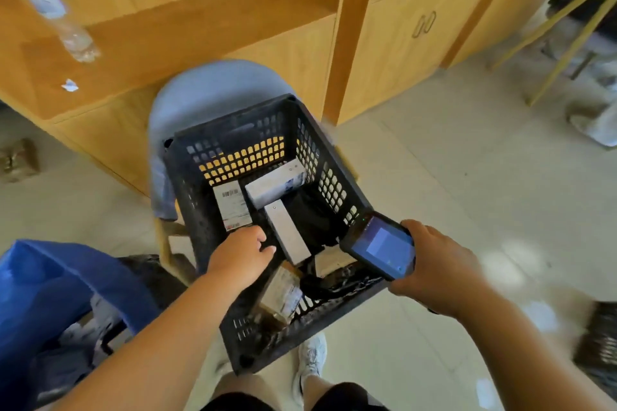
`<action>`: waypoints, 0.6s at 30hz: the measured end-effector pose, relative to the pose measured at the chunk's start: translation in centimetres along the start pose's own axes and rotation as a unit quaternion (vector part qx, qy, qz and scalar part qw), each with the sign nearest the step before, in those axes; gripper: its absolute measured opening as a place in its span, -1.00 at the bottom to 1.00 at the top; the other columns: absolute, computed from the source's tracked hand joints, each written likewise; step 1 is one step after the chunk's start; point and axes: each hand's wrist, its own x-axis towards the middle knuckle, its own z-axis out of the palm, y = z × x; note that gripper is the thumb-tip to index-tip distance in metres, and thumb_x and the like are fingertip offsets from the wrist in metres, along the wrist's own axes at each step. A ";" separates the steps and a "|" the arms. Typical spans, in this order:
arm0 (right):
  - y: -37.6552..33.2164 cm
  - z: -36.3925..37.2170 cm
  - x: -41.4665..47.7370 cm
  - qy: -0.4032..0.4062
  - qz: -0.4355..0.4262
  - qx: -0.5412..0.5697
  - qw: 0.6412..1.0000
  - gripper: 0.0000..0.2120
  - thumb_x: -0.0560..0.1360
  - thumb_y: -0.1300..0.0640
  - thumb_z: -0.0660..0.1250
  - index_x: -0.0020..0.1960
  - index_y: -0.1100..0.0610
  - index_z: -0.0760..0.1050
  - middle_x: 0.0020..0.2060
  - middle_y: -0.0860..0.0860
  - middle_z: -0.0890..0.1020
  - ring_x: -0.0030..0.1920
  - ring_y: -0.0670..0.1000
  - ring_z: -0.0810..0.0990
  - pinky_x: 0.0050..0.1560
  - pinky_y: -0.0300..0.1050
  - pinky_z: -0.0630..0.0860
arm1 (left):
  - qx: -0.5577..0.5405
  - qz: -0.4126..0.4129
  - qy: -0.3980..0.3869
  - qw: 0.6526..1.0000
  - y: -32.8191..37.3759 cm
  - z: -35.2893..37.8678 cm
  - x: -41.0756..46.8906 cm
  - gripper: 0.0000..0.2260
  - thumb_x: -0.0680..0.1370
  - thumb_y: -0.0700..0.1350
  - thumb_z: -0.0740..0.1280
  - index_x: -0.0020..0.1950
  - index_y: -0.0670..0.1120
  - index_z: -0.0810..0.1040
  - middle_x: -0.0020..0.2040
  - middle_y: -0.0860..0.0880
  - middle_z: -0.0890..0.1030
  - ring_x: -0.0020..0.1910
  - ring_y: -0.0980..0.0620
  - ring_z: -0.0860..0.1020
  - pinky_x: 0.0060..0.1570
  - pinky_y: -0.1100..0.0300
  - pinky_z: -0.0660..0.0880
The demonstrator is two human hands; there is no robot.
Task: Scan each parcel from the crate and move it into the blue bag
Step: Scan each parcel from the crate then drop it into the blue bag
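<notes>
A black slatted crate [337, 183] sits on a chair in front of me and holds several parcels. Among them are a white labelled parcel [232, 205], a long white box [287, 233], a larger white box [275, 185] and a brown labelled box [282, 294]. My left hand [243, 255] reaches into the crate with its fingers apart, just beside the long white box, holding nothing. My right hand [430, 267] grips a black handheld scanner [380, 245] with a lit screen over the crate's right rim. The blue bag [50, 287] stands open at the lower left with parcels inside.
The crate rests on a grey-blue chair [207, 87] against light wooden cabinets [400, 30]. A clear plastic bottle [50, 7] stands on the counter at upper left. A brown box [18, 160] lies on the floor at left, another dark crate [597, 340] at right. My white shoes [312, 357] show below.
</notes>
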 end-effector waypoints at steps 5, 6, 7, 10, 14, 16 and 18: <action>2.3 0.7 1.4 -0.002 0.028 0.008 1.000 -0.27 0.20 -0.15 0.43 0.29 -0.10 0.21 -0.06 -0.11 0.46 -0.12 -0.02 0.48 -0.13 -0.02 0.55 | 0.105 -0.018 -0.110 0.988 0.2 6.3 2.4 -0.56 0.55 0.09 0.26 0.37 -0.05 0.32 0.27 -0.05 0.40 0.23 -0.09 0.44 0.04 0.04 0.45; 2.4 1.0 1.6 -0.002 0.030 0.009 1.000 -0.27 0.20 -0.15 0.43 0.29 -0.10 0.21 -0.06 -0.11 0.46 -0.12 -0.02 0.48 -0.12 -0.02 0.54 | 0.131 -0.027 -0.134 0.982 -0.1 7.5 2.6 -0.53 0.55 0.08 0.27 0.39 -0.06 0.29 0.29 -0.07 0.37 0.26 -0.12 0.41 0.07 0.03 0.43; 2.5 1.4 1.9 -0.005 0.030 0.008 0.999 -0.26 0.20 -0.15 0.43 0.29 -0.10 0.20 -0.06 -0.11 0.46 -0.12 -0.02 0.48 -0.12 -0.02 0.53 | 0.154 -0.037 -0.160 0.974 -0.5 8.5 2.8 -0.51 0.54 0.07 0.28 0.41 -0.08 0.26 0.31 -0.10 0.35 0.28 -0.14 0.38 0.12 0.01 0.42; 2.5 2.5 2.6 -0.018 0.026 0.003 0.999 -0.25 0.20 -0.16 0.43 0.29 -0.10 0.19 -0.05 -0.11 0.46 -0.11 -0.01 0.48 -0.12 -0.01 0.53 | 0.191 -0.090 -0.222 0.952 -1.3 11.0 3.4 -0.34 0.49 0.15 0.34 0.43 -0.15 0.20 0.35 -0.16 0.30 0.32 -0.19 0.33 0.22 -0.02 0.39; 2.1 3.9 3.5 -0.029 0.025 0.001 0.999 -0.26 0.18 -0.17 0.44 0.27 -0.13 0.18 -0.08 -0.13 0.46 -0.13 -0.03 0.46 -0.15 -0.03 0.52 | 0.211 -0.123 -0.289 0.926 -2.2 13.6 4.3 -0.04 0.41 0.30 0.36 0.51 -0.26 -0.01 0.45 -0.22 0.20 0.41 -0.21 0.25 0.36 -0.03 0.30; 2.0 4.3 3.9 -0.036 0.025 -0.001 0.999 -0.25 0.18 -0.17 0.45 0.26 -0.15 0.17 -0.08 -0.14 0.45 -0.14 -0.05 0.44 -0.17 -0.06 0.50 | 0.191 -0.128 -0.301 0.926 -2.4 14.4 4.6 0.01 0.40 0.27 0.39 0.52 -0.26 -0.08 0.46 -0.23 0.19 0.42 -0.22 0.24 0.36 -0.03 0.29; 2.0 4.4 4.3 -0.040 0.026 -0.004 0.999 -0.25 0.18 -0.17 0.46 0.25 -0.16 0.16 -0.09 -0.15 0.44 -0.14 -0.06 0.43 -0.19 -0.10 0.48 | 0.164 -0.134 -0.297 0.931 -2.7 14.9 4.8 -0.02 0.39 0.18 0.46 0.51 -0.22 -0.06 0.43 -0.23 0.25 0.38 -0.22 0.30 0.32 -0.01 0.33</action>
